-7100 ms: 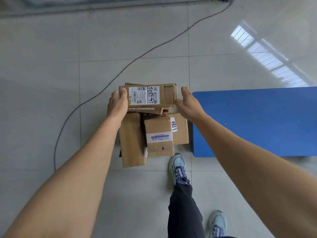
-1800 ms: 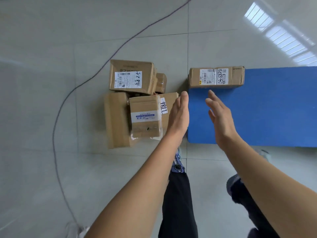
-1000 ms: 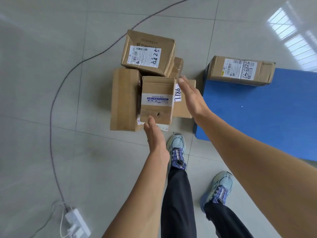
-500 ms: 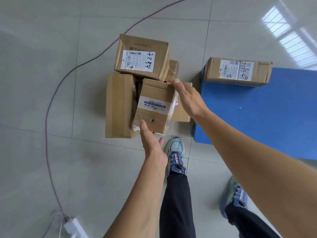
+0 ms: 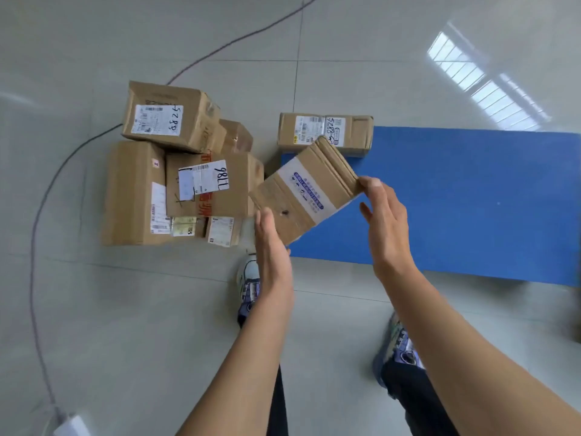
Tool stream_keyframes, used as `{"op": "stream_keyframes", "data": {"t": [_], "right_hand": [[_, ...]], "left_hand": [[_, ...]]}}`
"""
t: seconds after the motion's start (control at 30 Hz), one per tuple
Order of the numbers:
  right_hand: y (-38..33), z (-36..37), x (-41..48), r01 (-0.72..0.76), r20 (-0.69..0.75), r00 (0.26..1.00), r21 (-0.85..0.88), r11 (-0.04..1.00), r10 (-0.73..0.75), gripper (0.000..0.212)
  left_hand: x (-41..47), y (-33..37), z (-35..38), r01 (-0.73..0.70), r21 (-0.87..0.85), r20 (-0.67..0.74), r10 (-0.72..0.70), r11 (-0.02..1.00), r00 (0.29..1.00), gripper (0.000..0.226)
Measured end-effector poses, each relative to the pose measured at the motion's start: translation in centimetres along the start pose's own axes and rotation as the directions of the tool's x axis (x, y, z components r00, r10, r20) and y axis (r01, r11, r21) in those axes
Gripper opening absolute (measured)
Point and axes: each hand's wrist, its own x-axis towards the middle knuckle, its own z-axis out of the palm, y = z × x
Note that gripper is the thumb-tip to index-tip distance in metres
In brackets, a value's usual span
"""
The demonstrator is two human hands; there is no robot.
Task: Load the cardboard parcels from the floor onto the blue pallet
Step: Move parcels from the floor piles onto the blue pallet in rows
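Note:
I hold a small taped cardboard parcel (image 5: 301, 196) tilted in the air over the near left corner of the blue pallet (image 5: 456, 199). My left hand (image 5: 272, 243) presses its near end with straight fingers. My right hand (image 5: 385, 221) pinches its far right corner, thumb on top. Another labelled parcel (image 5: 355, 136) lies on the pallet's back left corner. On the floor to the left is a pile: a parcel marked 98LL (image 5: 217, 184), a long parcel (image 5: 132, 193) beside it, a larger labelled parcel (image 5: 163, 118) on top, and a small one (image 5: 235, 136) behind.
A dark cable (image 5: 41, 215) curves over the tiled floor around the pile to a white power strip (image 5: 69, 427) at the bottom left. My shoes (image 5: 248, 278) stand just in front of the pile and the pallet's near edge.
The small parcel has come off the 98LL parcel and moved right, up to the pallet's corner, held between both hands. The 98LL parcel's label now shows in full.

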Motion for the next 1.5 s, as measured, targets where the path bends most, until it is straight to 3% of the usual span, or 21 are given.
{"op": "stream_keyframes", "data": {"t": [0.2, 0.33, 0.47, 0.57, 0.87, 1.0, 1.07, 1.27, 1.4, 1.5], "right_hand": [[4.1, -13.2, 3.0, -0.060, -0.265, 0.961, 0.089, 0.994, 0.081, 0.028], [7.1, -16.9, 6.7, -0.112, -0.274, 0.951, 0.126, 0.986, 0.143, 0.027], [10.4, -18.2, 11.6, -0.086, -0.256, 0.959, 0.132, 0.988, 0.117, 0.022], [12.6, -18.8, 15.1, -0.068, -0.260, 0.961, 0.117, 0.991, 0.097, 0.019], [17.2, -19.7, 18.9, 0.139, -0.134, 0.980, -0.061, 0.988, -0.146, 0.037], [18.8, -20.3, 19.8, 0.224, -0.104, 0.968, -0.062, 0.973, -0.229, 0.043], [19.7, -20.0, 20.0, 0.291, -0.071, 0.953, -0.073, 0.954, -0.296, 0.043], [21.7, -19.9, 21.5, 0.470, -0.016, 0.882, -0.057, 0.881, -0.472, 0.044], [23.2, -19.4, 23.9, 0.540, -0.002, 0.841, -0.076, 0.838, -0.542, 0.044], [23.3, -19.1, 25.0, 0.570, 0.011, 0.821, -0.087, 0.817, -0.571, 0.046]], "left_hand": [[-2.2, -3.8, 11.6, -0.024, 0.203, 0.297, -0.038, 0.979, 0.954, 0.083], [-0.1, -5.2, 16.4, -0.076, 0.284, 0.382, -0.040, 0.956, 0.923, 0.090], [4.9, -7.3, 19.9, -0.131, 0.302, 0.449, -0.020, 0.944, 0.893, 0.073], [7.8, -8.5, 22.0, -0.192, 0.306, 0.495, 0.017, 0.932, 0.869, 0.072], [12.0, -11.6, 24.0, -0.401, 0.189, 0.497, 0.265, 0.896, 0.826, 0.083], [13.1, -14.1, 23.9, -0.618, 0.224, 0.512, 0.448, 0.754, 0.733, 0.074], [13.7, -15.5, 23.5, -0.708, 0.161, 0.511, 0.555, 0.688, 0.656, 0.072], [15.8, -18.2, 23.7, -0.854, 0.147, 0.508, 0.703, 0.499, 0.498, 0.068], [17.4, -19.2, 24.3, -0.881, 0.179, 0.462, 0.753, 0.438, 0.468, 0.074], [17.7, -19.5, 24.6, -0.878, 0.129, 0.447, 0.763, 0.461, 0.467, 0.080]]}}
